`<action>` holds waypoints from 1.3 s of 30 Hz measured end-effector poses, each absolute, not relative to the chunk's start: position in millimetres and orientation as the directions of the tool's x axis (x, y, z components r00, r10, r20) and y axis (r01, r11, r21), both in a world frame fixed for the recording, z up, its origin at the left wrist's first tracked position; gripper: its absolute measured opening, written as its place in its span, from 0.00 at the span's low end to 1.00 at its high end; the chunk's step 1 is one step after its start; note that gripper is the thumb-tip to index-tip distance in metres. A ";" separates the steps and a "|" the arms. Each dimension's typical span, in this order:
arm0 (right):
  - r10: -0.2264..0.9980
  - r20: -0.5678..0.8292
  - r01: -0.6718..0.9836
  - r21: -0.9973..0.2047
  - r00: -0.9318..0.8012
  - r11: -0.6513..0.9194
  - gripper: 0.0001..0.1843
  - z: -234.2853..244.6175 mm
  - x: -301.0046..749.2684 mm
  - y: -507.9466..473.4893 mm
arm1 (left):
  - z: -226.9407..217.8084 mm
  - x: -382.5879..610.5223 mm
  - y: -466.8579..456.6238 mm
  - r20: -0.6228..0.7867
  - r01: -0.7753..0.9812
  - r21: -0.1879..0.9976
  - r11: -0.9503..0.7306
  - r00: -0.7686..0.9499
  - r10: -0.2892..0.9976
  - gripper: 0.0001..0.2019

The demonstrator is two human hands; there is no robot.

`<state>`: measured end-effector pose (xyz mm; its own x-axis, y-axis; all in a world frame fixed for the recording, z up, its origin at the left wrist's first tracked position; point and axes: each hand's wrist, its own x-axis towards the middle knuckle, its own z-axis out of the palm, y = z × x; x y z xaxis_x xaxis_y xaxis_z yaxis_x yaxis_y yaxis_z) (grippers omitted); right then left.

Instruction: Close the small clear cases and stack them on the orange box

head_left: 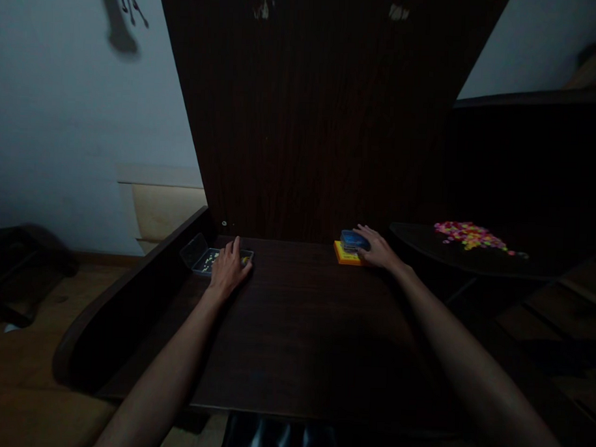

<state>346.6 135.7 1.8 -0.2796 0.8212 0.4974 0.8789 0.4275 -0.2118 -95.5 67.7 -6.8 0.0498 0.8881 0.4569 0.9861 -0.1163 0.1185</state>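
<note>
My left hand (228, 268) reaches into a small clear plastic box (200, 254) with its lid open, at the far left of the dark wooden desk (299, 328); small pale pieces lie inside. My right hand (375, 247) rests on a small blue-grey case (352, 240) stacked on an orange square pad (344, 255) at the far right of the desk. Whether either hand grips anything is hard to tell in the dim light.
A tall dark wooden panel (321, 113) rises behind the desk. To the right, a lower dark shelf (424, 244) carries a scatter of several small pink, yellow and orange pieces (468, 235). The desk's raised left edge (129, 289) borders the floor.
</note>
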 end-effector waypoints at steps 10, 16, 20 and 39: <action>0.707 0.602 0.821 -0.144 -0.370 0.552 0.32 9.9 316.1 85.4 | -4.7 -87.1 66.1 0.434 0.977 0.117 -0.177 0.111 0.894 0.37; 0.683 0.593 0.749 -0.191 -0.427 0.635 0.30 -5.2 265.1 53.2 | -17.3 -83.2 70.7 0.438 0.876 0.312 -0.369 0.212 0.874 0.40; 0.704 0.575 0.689 -0.304 -0.417 0.658 0.30 -18.6 232.8 27.6 | -24.0 -75.6 70.3 0.427 0.731 0.454 -0.509 0.323 0.845 0.41; 0.777 0.443 0.569 -0.529 -0.448 0.629 0.45 -35.1 208.2 2.0 | -17.3 -19.3 27.4 0.319 0.372 0.714 -0.593 0.581 0.749 0.45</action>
